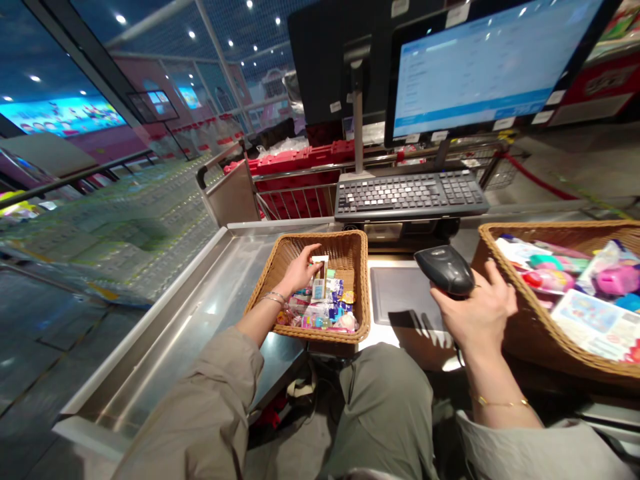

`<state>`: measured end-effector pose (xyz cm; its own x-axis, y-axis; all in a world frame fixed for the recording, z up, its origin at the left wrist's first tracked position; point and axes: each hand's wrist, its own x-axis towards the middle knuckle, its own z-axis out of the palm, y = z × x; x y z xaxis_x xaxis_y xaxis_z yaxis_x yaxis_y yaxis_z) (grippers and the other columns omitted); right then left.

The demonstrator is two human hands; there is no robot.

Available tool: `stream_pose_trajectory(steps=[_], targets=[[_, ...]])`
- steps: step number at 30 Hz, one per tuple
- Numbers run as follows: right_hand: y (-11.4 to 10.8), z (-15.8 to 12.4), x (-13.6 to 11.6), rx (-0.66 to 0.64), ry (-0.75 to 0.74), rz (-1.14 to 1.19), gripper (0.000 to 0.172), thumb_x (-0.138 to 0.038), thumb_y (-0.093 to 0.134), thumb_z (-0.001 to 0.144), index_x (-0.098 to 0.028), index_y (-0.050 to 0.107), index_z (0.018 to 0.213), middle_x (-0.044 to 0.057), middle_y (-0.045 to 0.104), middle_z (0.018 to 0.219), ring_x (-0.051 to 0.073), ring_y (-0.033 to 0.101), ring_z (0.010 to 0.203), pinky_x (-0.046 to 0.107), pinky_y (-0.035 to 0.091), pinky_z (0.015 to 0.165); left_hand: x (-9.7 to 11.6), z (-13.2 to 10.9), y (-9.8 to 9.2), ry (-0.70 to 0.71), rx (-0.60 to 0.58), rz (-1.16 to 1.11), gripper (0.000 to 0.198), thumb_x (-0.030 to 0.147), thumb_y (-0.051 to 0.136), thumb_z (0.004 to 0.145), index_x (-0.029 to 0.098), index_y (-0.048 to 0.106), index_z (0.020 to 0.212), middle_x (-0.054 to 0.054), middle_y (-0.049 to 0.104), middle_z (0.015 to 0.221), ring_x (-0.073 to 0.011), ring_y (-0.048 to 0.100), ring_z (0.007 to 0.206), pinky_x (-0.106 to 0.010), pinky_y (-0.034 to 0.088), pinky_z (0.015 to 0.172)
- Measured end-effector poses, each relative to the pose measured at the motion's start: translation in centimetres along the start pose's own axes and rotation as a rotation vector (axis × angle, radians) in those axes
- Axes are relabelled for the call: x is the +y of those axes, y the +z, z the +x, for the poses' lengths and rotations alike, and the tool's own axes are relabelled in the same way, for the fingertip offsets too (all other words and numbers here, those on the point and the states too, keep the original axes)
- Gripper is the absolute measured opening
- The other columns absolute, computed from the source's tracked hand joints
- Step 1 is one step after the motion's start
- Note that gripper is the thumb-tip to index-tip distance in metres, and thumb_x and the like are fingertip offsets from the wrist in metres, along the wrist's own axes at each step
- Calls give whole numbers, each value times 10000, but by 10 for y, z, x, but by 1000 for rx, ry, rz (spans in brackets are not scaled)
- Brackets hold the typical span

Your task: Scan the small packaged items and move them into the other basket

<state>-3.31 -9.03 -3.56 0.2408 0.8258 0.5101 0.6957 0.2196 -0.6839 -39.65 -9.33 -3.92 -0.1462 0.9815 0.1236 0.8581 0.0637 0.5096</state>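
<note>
My left hand (pixel 299 268) is over the left wicker basket (pixel 364 293), its fingers closed on the upper end of a small flat package (pixel 320 283) with a barcode on its lower part. Small colourful wrapped items (pixel 327 321) lie in the basket below it. A black handheld barcode scanner (pixel 445 270) is gripped in my right hand (pixel 477 310), with its head tilted toward the left. The hand hides most of the scanner's handle. Beneath the scanner lies a flat grey plate (pixel 400 293) set in the counter, with a hand-shaped shadow on it.
A larger wicker basket (pixel 530 293) of colourful packaged goods stands at the right. Behind the counter are a black keyboard (pixel 413 193) and a lit monitor (pixel 470 67). A metal counter (pixel 210 300) extends left. Stacked bottle packs (pixel 125 233) stand beyond it.
</note>
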Motion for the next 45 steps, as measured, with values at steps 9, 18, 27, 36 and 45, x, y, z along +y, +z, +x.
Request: stream_pose_trajectory(steps=[9, 18, 27, 36, 45], targets=[[-2, 0, 2, 21, 6, 21, 403, -460, 649, 688, -219, 712, 1005, 153, 708, 1247, 382, 455, 1434, 649, 231, 1201, -26, -2, -8, 13, -202, 85, 499, 227, 685, 834, 188, 652, 1331, -56, 773, 1106, -194, 723, 937, -291, 571, 861], [-3, -1, 2, 15, 12, 10, 407, -443, 661, 695, -235, 711, 1042, 135, 709, 1255, 386, 460, 1429, 661, 226, 1200, -35, 3, -37, 140, -417, 357, 526, 275, 865, 652, 269, 757, 1167, -28, 776, 1059, -238, 707, 1015, -279, 515, 901], [-2, 0, 7, 32, 5, 27, 430, -489, 635, 695, -220, 708, 1023, 154, 703, 1249, 390, 459, 1424, 660, 230, 1194, -29, -8, -37, 192, -436, 596, 470, 136, 853, 624, 231, 723, 1065, -94, 712, 1155, -290, 665, 1090, -332, 499, 924], [-2, -2, 11, 38, -13, 25, 468, -548, 593, 727, -197, 717, 1011, 155, 734, 1222, 374, 445, 1452, 629, 205, 1217, -23, -16, -33, 204, -494, 630, 389, 439, 876, 709, 259, 753, 1031, -96, 744, 1093, -310, 670, 1116, -417, 484, 1017], [-1, -2, 17, 69, -50, 38, 464, -556, 596, 760, -208, 716, 1043, 142, 736, 1207, 403, 457, 1432, 680, 228, 1191, -10, -30, -28, 203, -267, 670, 499, 394, 882, 714, 317, 726, 1182, -94, 348, 1671, -470, 161, 1558, -833, 112, 1148]])
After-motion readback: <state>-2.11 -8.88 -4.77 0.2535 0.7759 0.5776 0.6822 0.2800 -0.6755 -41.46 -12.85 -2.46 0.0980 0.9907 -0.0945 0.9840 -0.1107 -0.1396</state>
